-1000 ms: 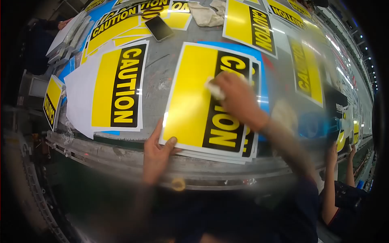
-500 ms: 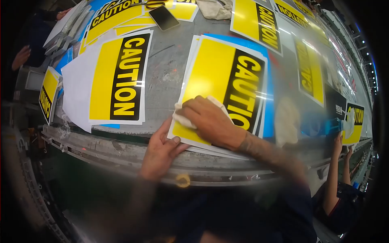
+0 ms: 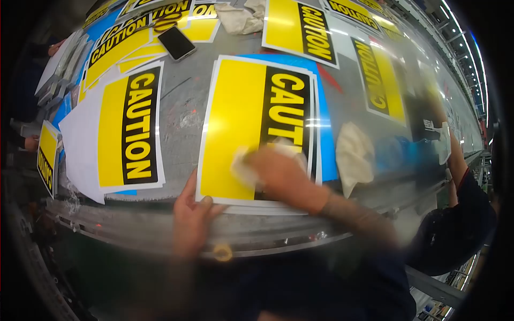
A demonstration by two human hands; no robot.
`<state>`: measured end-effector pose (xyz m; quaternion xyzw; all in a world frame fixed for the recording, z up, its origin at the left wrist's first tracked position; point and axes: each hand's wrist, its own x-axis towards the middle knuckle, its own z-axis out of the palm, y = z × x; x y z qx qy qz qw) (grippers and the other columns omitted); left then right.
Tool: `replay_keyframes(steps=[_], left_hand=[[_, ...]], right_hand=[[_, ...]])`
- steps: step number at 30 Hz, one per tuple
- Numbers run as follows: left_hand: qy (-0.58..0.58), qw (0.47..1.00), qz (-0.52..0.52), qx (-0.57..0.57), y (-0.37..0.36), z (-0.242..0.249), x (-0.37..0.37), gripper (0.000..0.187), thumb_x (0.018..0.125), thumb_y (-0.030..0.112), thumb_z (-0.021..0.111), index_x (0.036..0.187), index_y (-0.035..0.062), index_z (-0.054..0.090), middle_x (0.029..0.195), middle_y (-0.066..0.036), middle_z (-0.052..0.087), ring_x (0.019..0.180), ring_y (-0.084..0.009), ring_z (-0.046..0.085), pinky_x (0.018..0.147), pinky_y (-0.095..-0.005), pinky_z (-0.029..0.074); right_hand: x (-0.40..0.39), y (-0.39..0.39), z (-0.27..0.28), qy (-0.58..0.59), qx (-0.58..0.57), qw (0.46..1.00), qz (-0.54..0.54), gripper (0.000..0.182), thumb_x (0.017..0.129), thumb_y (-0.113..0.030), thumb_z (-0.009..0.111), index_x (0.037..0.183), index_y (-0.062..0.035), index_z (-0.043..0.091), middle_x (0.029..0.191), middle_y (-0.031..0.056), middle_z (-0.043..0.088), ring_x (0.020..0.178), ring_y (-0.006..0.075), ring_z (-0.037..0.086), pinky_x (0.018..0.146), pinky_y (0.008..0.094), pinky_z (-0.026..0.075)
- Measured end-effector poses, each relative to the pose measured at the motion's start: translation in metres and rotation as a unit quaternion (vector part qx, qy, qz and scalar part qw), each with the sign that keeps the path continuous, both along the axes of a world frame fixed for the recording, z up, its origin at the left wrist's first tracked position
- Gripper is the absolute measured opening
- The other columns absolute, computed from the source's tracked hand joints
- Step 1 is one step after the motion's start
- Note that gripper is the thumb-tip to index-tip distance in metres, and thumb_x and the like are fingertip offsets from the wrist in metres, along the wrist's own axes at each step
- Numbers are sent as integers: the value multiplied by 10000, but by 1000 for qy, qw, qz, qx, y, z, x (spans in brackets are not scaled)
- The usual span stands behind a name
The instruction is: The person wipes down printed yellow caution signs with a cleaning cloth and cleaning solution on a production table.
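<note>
A yellow and black caution sign [image 3: 230, 117] lies on top of a stack in front of me, with blue sheeting [image 3: 327, 152] showing beneath its far and right sides. At its near left corner my left hand [image 3: 191, 214] grips the edge, thumb on top and the other fingers partly hidden at the side and below. My right hand [image 3: 286, 179], smeared by motion, presses a white cloth [image 3: 243, 170] onto the sign's lower part. Hand and cloth cover the last letters of the word.
Another caution sign [image 3: 128, 128] lies on white sheets to the left. Farther back are a phone [image 3: 176, 43], scissors [image 3: 167, 21] and a crumpled cloth [image 3: 238, 20]. A second cloth [image 3: 353, 155] rests right of the stack. A co-worker's arm [image 3: 458, 155] reaches in at the right.
The view has shifted, so the table's things sit farther left. My right hand and the cloth have moved inward from the sign's near left corner. The co-worker's arm now reaches farther over the table.
</note>
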<state>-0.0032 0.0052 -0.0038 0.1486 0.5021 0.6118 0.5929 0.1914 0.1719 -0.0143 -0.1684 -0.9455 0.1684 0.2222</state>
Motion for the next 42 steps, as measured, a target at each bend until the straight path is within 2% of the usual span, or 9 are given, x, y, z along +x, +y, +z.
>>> replay_keyframes(steps=[1,7,11,24,27,31,35,38,42], left_hand=[[18,1000,-7,2,1,0,0,707,1040,-64,564,1680,-26,265,1578,-210,535,1373,-318,629,1058,-427,633],[62,997,-26,22,-2,-1,0,697,1051,-62,552,1681,-29,257,1593,-235,516,1363,-338,639,1054,-435,636],[48,999,13,8,-13,2,-13,727,1035,-54,598,1688,6,283,1564,-190,557,1363,-311,638,1035,-423,640],[229,969,87,-13,-96,13,-267,717,998,17,648,1654,-21,362,1551,-177,571,1303,-285,672,1004,-350,644],[409,903,73,-110,-97,0,-284,661,1017,47,672,1622,-47,423,1519,-186,596,1256,-258,656,1015,-367,592],[837,507,111,-171,-105,10,-255,487,1029,114,678,1504,33,610,1333,-153,659,1138,-212,637,916,-368,544],[609,776,-22,-164,-44,55,-82,402,987,148,751,1364,24,685,1024,-87,721,896,-205,678,809,-354,550],[645,747,-139,-85,-7,40,-11,766,827,269,931,1481,68,587,1064,-122,708,861,-258,702,781,-389,580],[702,695,-131,-89,6,10,-6,910,709,364,992,1470,65,592,1039,-115,674,855,-236,691,750,-395,580]], right_hand=[[-4,-17,9,-65,29,992,108,400,855,-44,723,1255,-41,698,1195,136,716,1113,302,693,941,424,560],[7,172,-12,-23,72,973,-216,259,956,-76,693,1214,-52,689,1204,123,704,1119,327,674,912,452,574],[50,267,-26,-12,162,955,-249,248,956,-70,635,1194,-20,688,1189,183,691,1133,413,657,954,510,546],[96,147,50,92,2,972,-215,227,914,33,730,1134,-20,723,1038,154,698,922,341,713,784,362,535],[106,140,57,79,2,972,-220,242,904,41,737,1138,-21,726,1048,146,710,922,328,719,789,360,539],[126,117,68,50,22,972,-229,263,895,47,745,1148,-22,729,1074,143,724,948,324,726,808,360,545],[99,88,71,48,-23,980,-193,358,855,52,781,1198,-35,723,1127,154,731,1044,342,725,895,383,557],[64,59,59,-11,-57,997,-56,573,702,71,858,1235,-79,711,1177,122,727,1117,344,696,946,433,572],[45,47,44,-63,-25,998,17,502,746,-12,865,1217,-104,718,1190,83,712,1102,302,692,907,409,579]])
